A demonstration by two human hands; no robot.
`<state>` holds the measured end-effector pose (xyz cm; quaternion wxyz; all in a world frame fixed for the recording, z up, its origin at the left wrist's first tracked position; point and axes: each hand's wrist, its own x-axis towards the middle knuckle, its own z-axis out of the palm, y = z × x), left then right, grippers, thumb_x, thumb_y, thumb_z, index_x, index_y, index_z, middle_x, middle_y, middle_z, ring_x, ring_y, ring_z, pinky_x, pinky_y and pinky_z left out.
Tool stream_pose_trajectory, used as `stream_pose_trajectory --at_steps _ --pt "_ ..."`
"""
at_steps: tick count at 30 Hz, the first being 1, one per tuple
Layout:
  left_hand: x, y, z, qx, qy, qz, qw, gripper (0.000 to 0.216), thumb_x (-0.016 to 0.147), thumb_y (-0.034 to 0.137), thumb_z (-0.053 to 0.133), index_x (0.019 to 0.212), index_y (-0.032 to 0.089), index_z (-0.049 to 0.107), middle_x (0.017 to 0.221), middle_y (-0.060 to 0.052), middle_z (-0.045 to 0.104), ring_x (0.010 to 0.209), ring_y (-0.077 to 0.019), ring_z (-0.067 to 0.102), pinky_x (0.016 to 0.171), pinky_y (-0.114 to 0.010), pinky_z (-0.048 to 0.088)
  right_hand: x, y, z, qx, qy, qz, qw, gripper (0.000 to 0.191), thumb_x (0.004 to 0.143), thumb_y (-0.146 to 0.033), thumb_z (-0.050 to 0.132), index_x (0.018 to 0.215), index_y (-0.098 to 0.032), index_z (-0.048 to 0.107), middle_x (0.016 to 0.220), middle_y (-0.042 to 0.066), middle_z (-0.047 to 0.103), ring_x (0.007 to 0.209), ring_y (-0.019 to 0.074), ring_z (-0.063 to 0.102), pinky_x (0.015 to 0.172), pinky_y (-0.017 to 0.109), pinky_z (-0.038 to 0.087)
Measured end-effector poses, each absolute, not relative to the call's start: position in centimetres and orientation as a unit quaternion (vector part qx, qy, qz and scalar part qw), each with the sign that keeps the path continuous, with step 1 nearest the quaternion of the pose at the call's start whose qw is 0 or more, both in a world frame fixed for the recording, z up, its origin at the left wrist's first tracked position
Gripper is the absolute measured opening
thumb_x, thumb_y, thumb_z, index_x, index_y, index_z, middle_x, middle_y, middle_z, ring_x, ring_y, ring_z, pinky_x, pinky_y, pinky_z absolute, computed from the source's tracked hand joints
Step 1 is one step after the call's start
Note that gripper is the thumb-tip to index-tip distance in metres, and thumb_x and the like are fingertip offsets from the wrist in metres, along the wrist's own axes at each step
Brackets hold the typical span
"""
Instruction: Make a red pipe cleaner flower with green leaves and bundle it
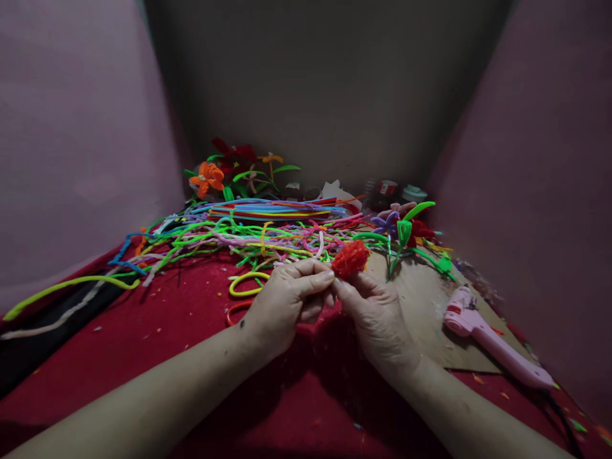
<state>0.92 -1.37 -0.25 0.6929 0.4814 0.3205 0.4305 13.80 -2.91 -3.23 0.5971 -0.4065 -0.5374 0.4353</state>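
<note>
A fuzzy red pipe-cleaner flower (351, 258) is held up over the middle of the red cloth, between my two hands. My right hand (377, 312) grips it from below, thumb and fingers closed at its base. The fingertips of my left hand (291, 293) are pinched together at the flower's lower left side, close to my right thumb. Whatever thin part lies between the left fingertips is hidden. Just left of my left hand are the scissors, with a yellow handle loop (248, 284) and a red one partly behind my wrist.
Loose coloured pipe cleaners (215, 239) spread behind my hands, with a straight bundle (277, 209) beyond. Finished pipe-cleaner flowers (208, 178) stand at the back left; more (404, 233) lie right. A pink glue gun (492, 338) rests on cardboard (421, 306). Walls rise on both sides.
</note>
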Motion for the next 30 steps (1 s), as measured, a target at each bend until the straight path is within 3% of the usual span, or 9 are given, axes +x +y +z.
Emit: stream_pose_trajectory --at_steps 5,8,11,19,23,27,30 --pt "0.6 -1.5 -0.3 0.44 0.286 0.421 0.74 0.011 0.074 0.017 0.055 0.065 0.013 0.054 0.049 0.001 0.056 0.031 0.0013 0.028 0.035 -0.013 0.015 13.9 -3.1 -2.9 -0.387 -0.55 0.446 0.59 0.014 0.074 -0.031 0.063 0.084 -0.023 0.069 0.08 0.002 0.061 0.076 0.0156 0.054 0.074 0.031 0.044" --pt "0.5 -1.6 -0.2 0.439 0.263 0.406 0.757 0.01 0.076 0.018 0.056 0.068 0.012 0.055 0.052 0.001 0.056 0.031 0.0021 0.029 0.034 -0.012 0.016 14.1 -3.1 -2.8 -0.348 -0.524 0.511 0.586 0.02 0.072 -0.029 0.066 0.092 -0.026 0.069 0.087 0.002 0.064 0.074 0.015 0.056 0.072 0.031 0.046" --pt "0.5 -1.6 -0.1 0.441 0.244 0.388 0.772 0.009 0.08 0.021 0.055 0.075 0.013 0.056 0.052 0.003 0.054 0.031 0.0023 0.028 0.035 -0.012 0.018 14.3 -3.1 -2.8 -0.3 -0.491 0.583 0.574 0.022 0.072 -0.026 0.067 0.093 -0.027 0.069 0.081 0.0 0.065 0.065 0.012 0.056 0.068 0.03 0.046" --pt "0.6 -1.3 -0.2 0.432 0.235 0.352 0.796 0.016 0.081 0.026 0.055 0.073 0.012 0.054 0.055 0.004 0.052 0.032 0.0025 0.02 0.033 -0.012 0.02 14.0 -3.1 -2.7 -0.3 -0.413 0.613 0.603 0.005 0.069 -0.023 0.069 0.073 -0.019 0.07 0.064 -0.002 0.06 0.055 0.0078 0.049 0.058 0.022 0.042" --pt "0.7 -1.0 -0.6 0.409 0.248 0.332 0.813 0.017 0.08 0.025 0.055 0.07 0.011 0.053 0.058 0.003 0.052 0.032 0.0026 0.022 0.031 -0.011 0.02 13.7 -3.2 -2.5 -0.319 -0.358 0.635 0.606 0.009 0.066 -0.024 0.071 0.071 -0.017 0.068 0.06 -0.002 0.057 0.052 0.0066 0.047 0.053 0.019 0.039" --pt "1.2 -1.2 -0.8 0.443 0.261 0.384 0.767 0.018 0.082 0.029 0.052 0.072 0.013 0.05 0.044 0.007 0.042 0.03 -0.0012 0.029 0.03 -0.012 0.026 13.4 -3.2 -2.3 -0.32 -0.33 0.641 0.614 0.012 0.065 -0.024 0.07 0.072 -0.016 0.066 0.058 -0.002 0.056 0.05 0.0066 0.045 0.046 0.018 0.034" --pt "1.6 -1.7 -0.8 0.515 0.262 0.452 0.68 0.014 0.082 0.026 0.052 0.092 0.02 0.044 0.05 0.007 0.05 0.032 -0.006 0.042 0.031 -0.015 0.036 13.2 -3.2 -2.3 -0.306 -0.316 0.65 0.62 0.013 0.066 -0.025 0.069 0.074 -0.016 0.064 0.056 -0.003 0.055 0.044 0.0068 0.041 0.04 0.02 0.03"
